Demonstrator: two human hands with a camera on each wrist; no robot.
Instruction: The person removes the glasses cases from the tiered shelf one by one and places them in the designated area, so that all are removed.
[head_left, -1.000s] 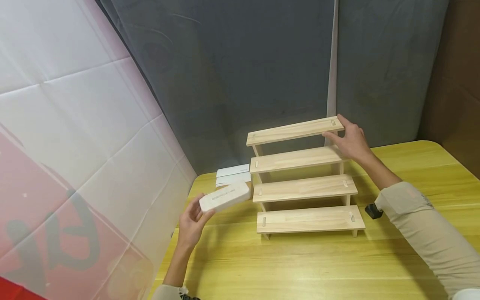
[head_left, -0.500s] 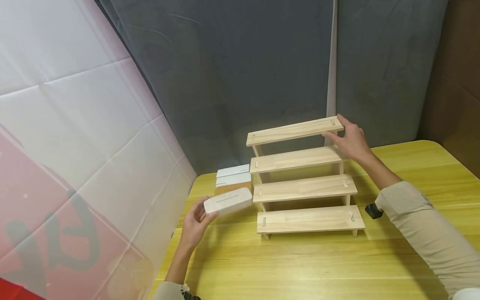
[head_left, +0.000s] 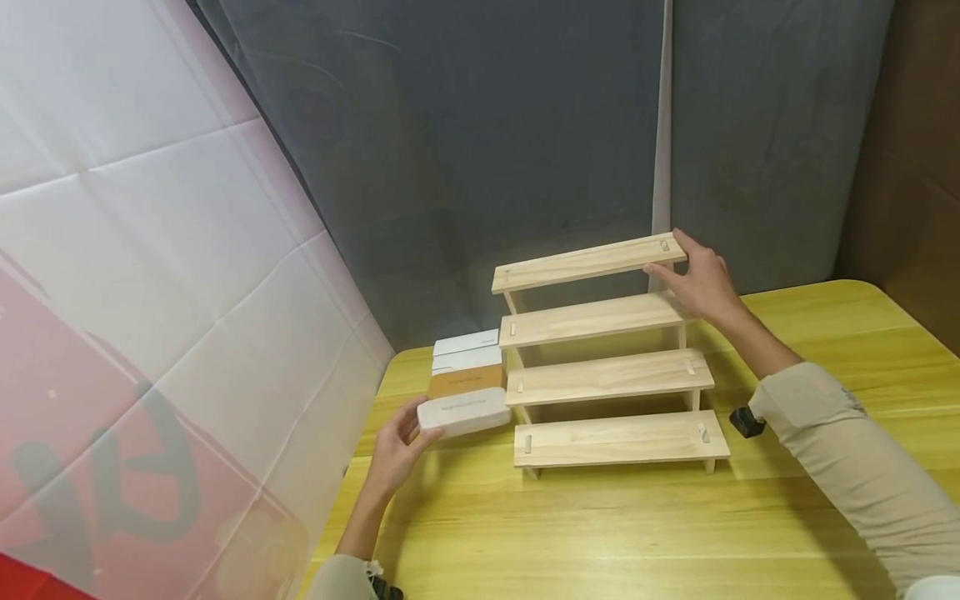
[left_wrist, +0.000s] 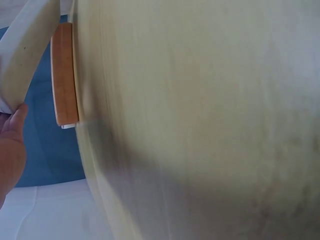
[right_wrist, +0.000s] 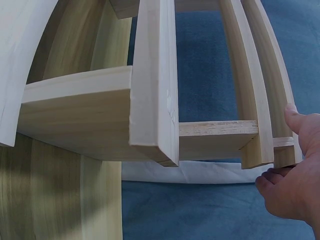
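My left hand (head_left: 395,452) pinches the left end of a white oblong case with rounded corners and a faint line of print, which looks like a glasses case (head_left: 467,410). In the left wrist view the case (left_wrist: 26,50) hangs tilted over the table, apart from an orange-brown box (left_wrist: 64,75). From the head, it sits just in front of that box, its right end beside the steps of a wooden tiered display stand (head_left: 611,379). My right hand (head_left: 703,285) grips the right end of the stand's top board (head_left: 588,262), thumb in front.
White boxes (head_left: 467,350) lie behind the orange-brown box, left of the stand. The yellow wood-grain table (head_left: 600,533) ends at a grey curtain (head_left: 487,150) behind. A pale printed cloth wall (head_left: 247,275) borders the left side.
My left hand has brought the white case a little right and down, nearer the stand, turning it more level. The orange-brown box behind has come into sight. The right hand keeps its grip.
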